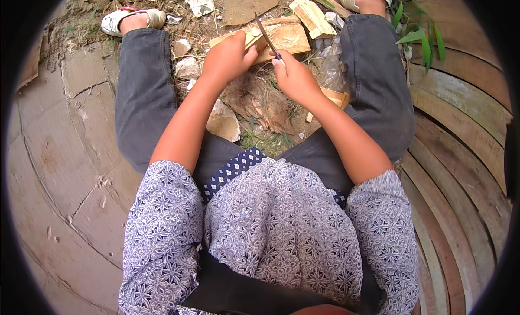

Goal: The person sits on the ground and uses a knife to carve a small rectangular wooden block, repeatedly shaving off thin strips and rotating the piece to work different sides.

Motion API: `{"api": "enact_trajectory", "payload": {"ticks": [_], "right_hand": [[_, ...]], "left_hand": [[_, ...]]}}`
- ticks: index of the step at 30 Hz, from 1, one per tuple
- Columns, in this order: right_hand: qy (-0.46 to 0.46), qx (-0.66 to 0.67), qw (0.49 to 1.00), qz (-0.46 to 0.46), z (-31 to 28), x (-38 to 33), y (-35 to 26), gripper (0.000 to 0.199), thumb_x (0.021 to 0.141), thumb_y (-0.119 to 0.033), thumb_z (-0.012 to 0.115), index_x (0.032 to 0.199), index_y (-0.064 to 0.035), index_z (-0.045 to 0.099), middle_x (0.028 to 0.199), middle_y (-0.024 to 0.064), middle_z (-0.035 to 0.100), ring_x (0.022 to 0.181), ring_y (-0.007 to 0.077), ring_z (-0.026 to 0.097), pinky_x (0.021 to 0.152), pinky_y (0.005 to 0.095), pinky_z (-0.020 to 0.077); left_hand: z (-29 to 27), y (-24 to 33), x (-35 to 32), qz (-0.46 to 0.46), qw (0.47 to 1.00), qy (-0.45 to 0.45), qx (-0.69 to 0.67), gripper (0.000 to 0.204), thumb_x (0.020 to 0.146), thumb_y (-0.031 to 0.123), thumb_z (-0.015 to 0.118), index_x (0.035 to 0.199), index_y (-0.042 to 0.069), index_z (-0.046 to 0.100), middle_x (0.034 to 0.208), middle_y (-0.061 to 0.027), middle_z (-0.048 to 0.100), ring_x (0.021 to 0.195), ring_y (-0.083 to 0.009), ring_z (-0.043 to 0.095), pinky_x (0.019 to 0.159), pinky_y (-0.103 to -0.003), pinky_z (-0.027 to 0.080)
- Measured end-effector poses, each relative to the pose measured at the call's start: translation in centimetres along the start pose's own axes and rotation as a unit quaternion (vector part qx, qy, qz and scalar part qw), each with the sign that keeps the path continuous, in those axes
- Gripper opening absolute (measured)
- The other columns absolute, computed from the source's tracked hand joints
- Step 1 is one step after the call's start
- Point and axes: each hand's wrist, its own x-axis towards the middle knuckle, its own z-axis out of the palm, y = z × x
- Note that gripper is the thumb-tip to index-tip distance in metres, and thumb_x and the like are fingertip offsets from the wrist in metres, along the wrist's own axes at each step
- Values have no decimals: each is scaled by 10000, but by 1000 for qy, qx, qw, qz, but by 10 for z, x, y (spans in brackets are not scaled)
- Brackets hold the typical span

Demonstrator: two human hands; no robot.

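Note:
My left hand (226, 57) is closed around a small pale piece of wood (252, 36), whose end shows past the fingers. In my right hand (295, 79) is a knife (264, 31) with a dark, narrow blade pointing away from me. The blade is right beside the held wood; I cannot tell whether it touches. Beneath both lies a thick, light wooden block (295, 37) with a rough, chipped top. My fingers partly hide the knife's handle and most of the wood piece.
Split wood (313, 17) and a flat brown board (248, 9) lie beyond the block. Pale stones (223, 121) and a rough log (262, 104) are between my legs. Clear plastic (331, 65) lies by my right leg. Wooden planks (460, 95) and green leaves (428, 41) are at right.

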Motion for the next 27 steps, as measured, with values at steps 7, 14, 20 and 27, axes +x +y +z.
{"api": "enact_trajectory", "payload": {"ticks": [7, 14, 20, 27], "right_hand": [[37, 66, 997, -16, -17, 1, -18, 361, 1047, -296, 521, 1338, -94, 589, 849, 222, 715, 832, 421, 709, 745, 482, 533], [53, 158, 986, -12, -37, -6, -40, 532, 1038, -277, 477, 1524, -61, 468, 1041, 258, 710, 994, 413, 694, 952, 452, 507], [56, 88, 994, -42, -23, -12, -6, 542, 993, -215, 525, 1514, -65, 498, 1079, 236, 680, 950, 366, 678, 900, 433, 518], [132, 126, 973, -140, -18, -19, -11, 518, 1019, -166, 537, 1534, -129, 498, 1026, 179, 701, 786, 200, 633, 771, 338, 517]], "left_hand": [[4, 6, 6, 22, 1000, 17, 1, 382, 938, 379, 634, 1005, 7, 573, 898, -250, 719, 822, -445, 706, 727, -532, 565], [10, 3, -5, 22, 1000, 21, 7, 380, 941, 384, 629, 992, 12, 570, 890, -249, 718, 825, -441, 705, 721, -534, 561], [7, 8, 0, 13, 1000, -4, 13, 387, 946, 397, 625, 993, 16, 571, 888, -242, 718, 822, -438, 704, 713, -536, 556], [7, 9, -3, 18, 1000, 2, 17, 395, 947, 403, 623, 993, 15, 572, 896, -241, 720, 836, -437, 706, 727, -534, 557]]}}
